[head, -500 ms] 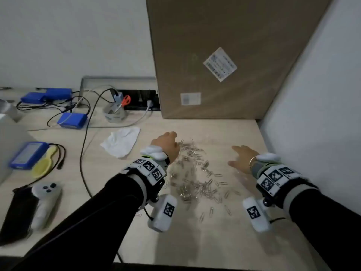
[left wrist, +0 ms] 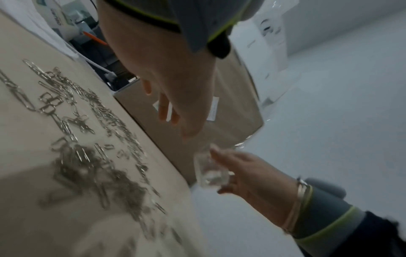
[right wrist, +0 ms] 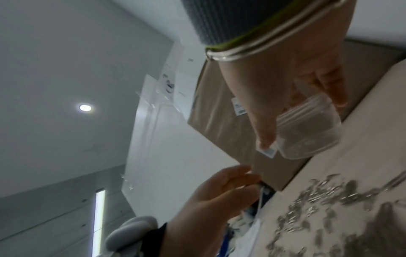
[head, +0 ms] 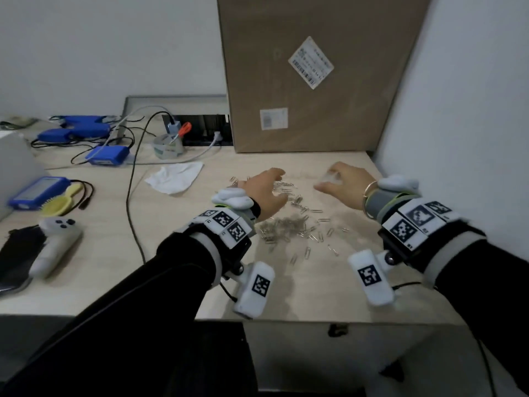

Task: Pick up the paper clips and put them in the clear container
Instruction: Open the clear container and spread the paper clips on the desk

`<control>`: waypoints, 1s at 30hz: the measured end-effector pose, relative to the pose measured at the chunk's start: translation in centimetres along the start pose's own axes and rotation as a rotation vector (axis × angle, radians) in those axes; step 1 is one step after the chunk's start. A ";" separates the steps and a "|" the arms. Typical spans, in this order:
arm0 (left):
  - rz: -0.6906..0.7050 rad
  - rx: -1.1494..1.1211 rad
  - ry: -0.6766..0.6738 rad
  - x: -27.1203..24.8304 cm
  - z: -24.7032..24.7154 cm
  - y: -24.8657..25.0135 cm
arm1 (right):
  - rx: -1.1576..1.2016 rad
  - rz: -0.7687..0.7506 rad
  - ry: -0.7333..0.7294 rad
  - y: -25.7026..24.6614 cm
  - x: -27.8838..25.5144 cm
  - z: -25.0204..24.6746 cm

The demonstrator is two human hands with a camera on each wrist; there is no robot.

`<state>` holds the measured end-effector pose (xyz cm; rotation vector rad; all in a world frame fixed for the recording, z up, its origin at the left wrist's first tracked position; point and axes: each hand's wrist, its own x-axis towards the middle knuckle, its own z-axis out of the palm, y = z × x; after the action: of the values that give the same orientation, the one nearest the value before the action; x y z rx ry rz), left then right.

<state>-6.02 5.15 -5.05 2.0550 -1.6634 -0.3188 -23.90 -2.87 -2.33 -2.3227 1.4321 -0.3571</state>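
Several silver paper clips lie scattered in a loose heap on the light wooden table; they also show as paper clips and paper clips in the wrist views. My right hand holds a small clear container just above the table, right of the heap. Thumb and fingers curl round the clear container, which looks empty; it shows again as the clear container. My left hand hovers over the far part of the heap, fingers spread and holding nothing, its fingers stretched toward the container.
A large cardboard box stands against the wall behind the clips. A white wall closes the right side. A crumpled tissue, a black cable, blue devices and a white controller lie to the left.
My right hand has moved away from me and now shows the clear container in its grip. My left hand has spread its fingers and shifted toward the container.
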 end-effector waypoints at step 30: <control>0.043 -0.402 -0.051 -16.2 -4.0 4.7 | 0.471 -0.385 -0.107 -6.1 -16.6 -3.5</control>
<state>-12.00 20.88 -1.12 1.7223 -1.5230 -0.6389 -27.88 13.73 3.32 -2.1643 0.7403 -0.5942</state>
